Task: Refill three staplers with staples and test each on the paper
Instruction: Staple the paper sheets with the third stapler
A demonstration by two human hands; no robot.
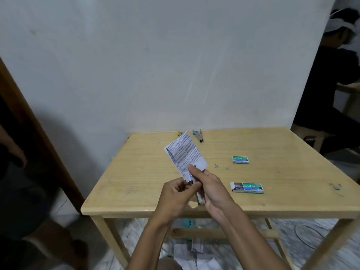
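Observation:
Above the near middle of the wooden table (pixel 136 172), my right hand (pixel 212 186) grips a small metal stapler (pixel 200 197) closed over the lower edge of a folded printed paper (pixel 185 152). My left hand (pixel 175 193) pinches that same lower edge beside the stapler. At the table's far edge lie a blue-handled stapler (pixel 198 135) and a yellow one (pixel 180 133), the latter partly hidden behind the paper. A shut green staple box (pixel 240 159) and an open one (pixel 247 187) with its tray slid out lie to the right.
Loose staple bits (pixel 216 165) lie near the boxes, and more sit by the table's right edge (pixel 336 186). Paper scraps (pixel 187 252) litter the floor under the table. A white wall is behind. Another person (pixel 335 78) sits at the far right.

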